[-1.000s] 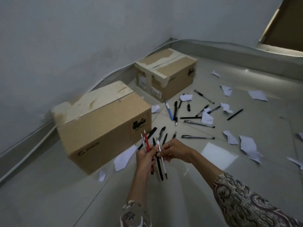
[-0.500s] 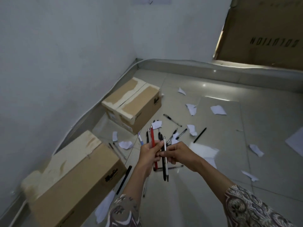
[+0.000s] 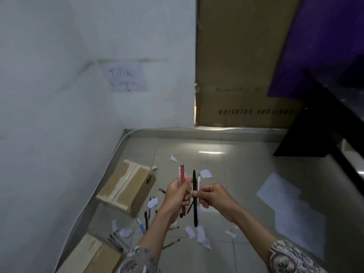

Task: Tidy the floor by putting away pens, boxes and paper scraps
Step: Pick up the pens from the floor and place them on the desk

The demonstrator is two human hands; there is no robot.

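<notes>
My left hand grips a red pen and a white pen upright in front of me. Just to its right, my right hand pinches a black pen and a white pen, also upright. Both hands are held well above the floor. Below them several loose pens and paper scraps lie on the grey tiles. A taped cardboard box sits by the left wall, and a second box is at the bottom left.
A white wall with a taped note runs along the left. A large cardboard sheet leans at the back. A dark table edge juts in at the right. White paper sheets lie on the floor at right.
The view has tilted up, so the floor and boxes sit lower in frame. The pens are now split between my two hands, which have drawn slightly apart.
</notes>
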